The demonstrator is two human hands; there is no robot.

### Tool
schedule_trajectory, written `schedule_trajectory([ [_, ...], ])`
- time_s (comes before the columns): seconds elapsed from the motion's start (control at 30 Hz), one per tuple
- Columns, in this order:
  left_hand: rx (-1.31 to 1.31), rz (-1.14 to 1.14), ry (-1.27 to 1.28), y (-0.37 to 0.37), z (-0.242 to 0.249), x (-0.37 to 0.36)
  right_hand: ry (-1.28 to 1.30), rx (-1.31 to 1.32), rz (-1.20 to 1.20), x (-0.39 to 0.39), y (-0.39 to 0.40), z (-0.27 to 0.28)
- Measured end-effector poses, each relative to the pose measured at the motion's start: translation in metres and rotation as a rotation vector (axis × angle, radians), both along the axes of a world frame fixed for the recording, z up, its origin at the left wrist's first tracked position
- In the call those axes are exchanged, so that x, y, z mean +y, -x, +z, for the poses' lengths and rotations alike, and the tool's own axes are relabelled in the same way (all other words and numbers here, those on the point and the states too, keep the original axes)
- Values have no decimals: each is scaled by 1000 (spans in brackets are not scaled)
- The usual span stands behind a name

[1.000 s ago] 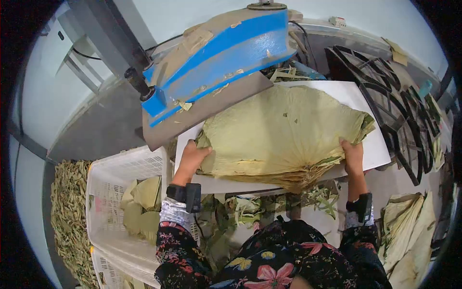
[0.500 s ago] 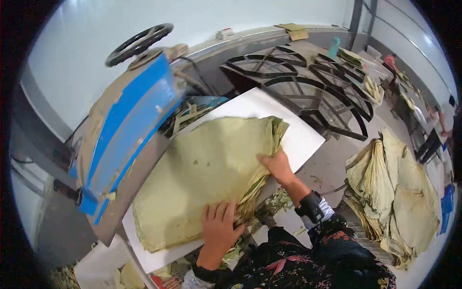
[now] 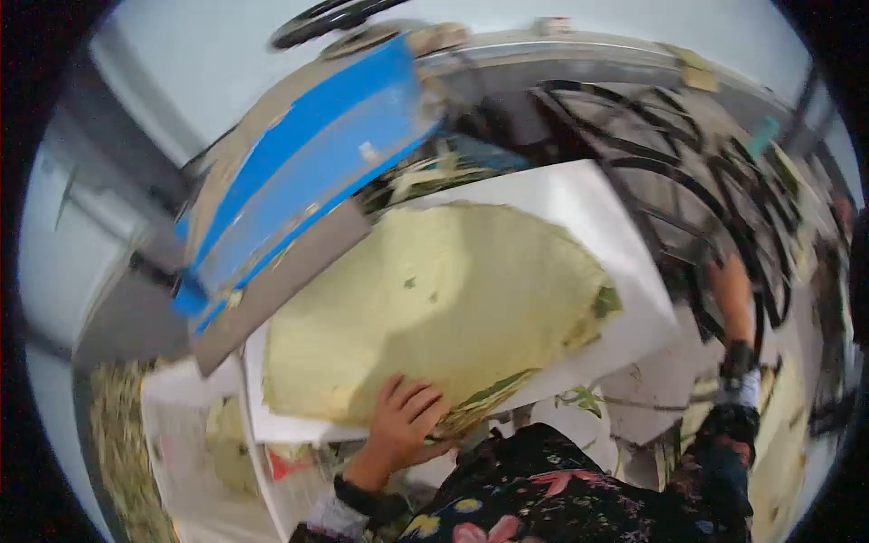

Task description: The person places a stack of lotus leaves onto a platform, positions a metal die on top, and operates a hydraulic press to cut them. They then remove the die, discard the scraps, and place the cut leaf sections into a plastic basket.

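Note:
A fan-shaped stack of large, pale green dried leaves (image 3: 362, 308) lies on a white board (image 3: 625, 262). My left hand (image 3: 405, 423) rests on the near edge of the stack, palm down and fingers stretched out flat. Off to the right, my right hand (image 3: 731, 294) is away from the leaves, at the black curved metal frames (image 3: 665, 172). Its fingers overlap a frame and are smeared by motion, so I cannot tell whether they grip it. Small holes and a darker green patch at the right corner mark the top leaf.
A blue machine part (image 3: 308, 181) with a black handwheel (image 3: 335, 20) stands beyond the board. At lower left sits a white bin (image 3: 195, 434) with leaf pieces. More leaves (image 3: 783, 452) are stacked at lower right, and a turquoise bottle (image 3: 762, 136) stands far right.
My right hand has left the right edge of the leaf stack and reached right to the metal frames. My left hand stays on the leaves. The view has turned.

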State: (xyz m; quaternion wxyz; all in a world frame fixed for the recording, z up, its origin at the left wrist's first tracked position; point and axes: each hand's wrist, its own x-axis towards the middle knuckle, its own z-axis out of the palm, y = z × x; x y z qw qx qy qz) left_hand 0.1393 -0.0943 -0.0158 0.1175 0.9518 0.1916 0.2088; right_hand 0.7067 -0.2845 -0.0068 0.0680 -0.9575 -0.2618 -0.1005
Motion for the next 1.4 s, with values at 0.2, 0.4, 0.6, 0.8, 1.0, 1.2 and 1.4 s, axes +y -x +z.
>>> schedule_trajectory([
  [0.2,-53,-17,20,-4,2,1,195,20,171,-21,-57,-33],
  [0.4,-98,-38,41,-1,-1,-3,29,-182,577,-25,-36,-26],
  [0.6,-131,-86,37,4,-7,-1,-124,219,705,45,133,50],
  [0.8,-174,-95,46,7,-11,-2,72,124,1101,132,266,73],
  [1.0,-215,-95,31,10,-15,-3,211,149,1141,191,342,89],
  [1.2,-212,-96,28,6,-21,-5,324,74,1143,219,348,62],
  [1.4,36,-71,184,11,-13,-7,327,223,1126,226,342,47],
])
